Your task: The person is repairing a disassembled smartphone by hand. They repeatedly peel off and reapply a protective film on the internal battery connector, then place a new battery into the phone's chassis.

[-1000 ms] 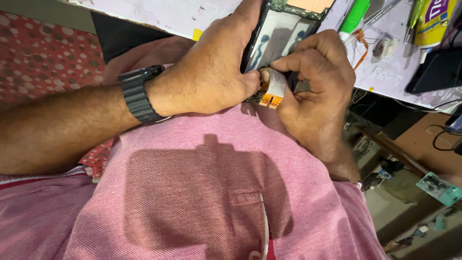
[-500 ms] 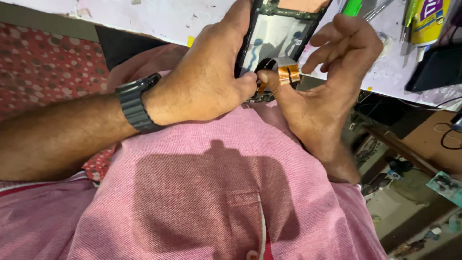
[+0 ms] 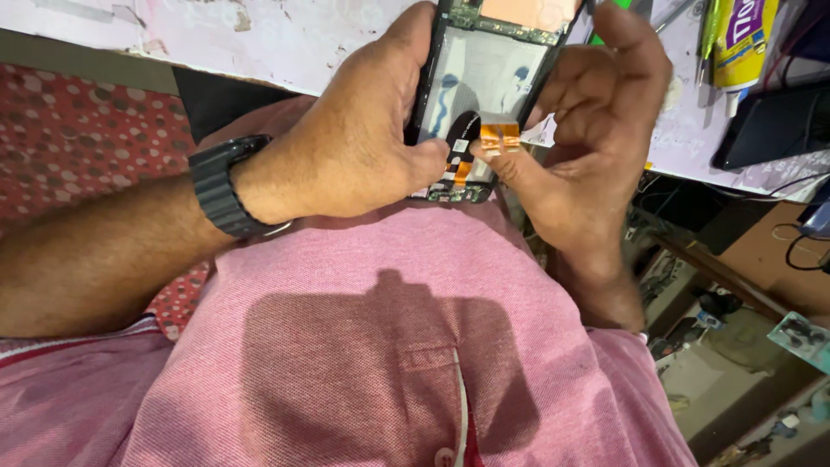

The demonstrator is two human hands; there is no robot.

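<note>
An opened phone (image 3: 484, 86) with its back off is held above my lap, its grey inner plate and circuit boards showing. My left hand (image 3: 354, 147) grips its left edge, with the thumb pressed near the bottom board. My right hand (image 3: 588, 130) supports the right side, and its thumb and forefinger pinch an orange flex ribbon (image 3: 500, 137) that rises from the lower part of the phone. A black watch (image 3: 226, 186) is on my left wrist.
A white worktable (image 3: 259, 43) runs along the top, with a yellow bottle (image 3: 743, 43), green pens (image 3: 711, 26) and a dark flat device (image 3: 774, 125) at its right. Clutter and small parts (image 3: 743, 346) lie on the floor at lower right. A red dotted cloth (image 3: 78, 138) is at left.
The phone has been lifted higher and tilted toward the table. My right hand has pulled the orange ribbon up and away from the phone's lower end, and its fingers have spread.
</note>
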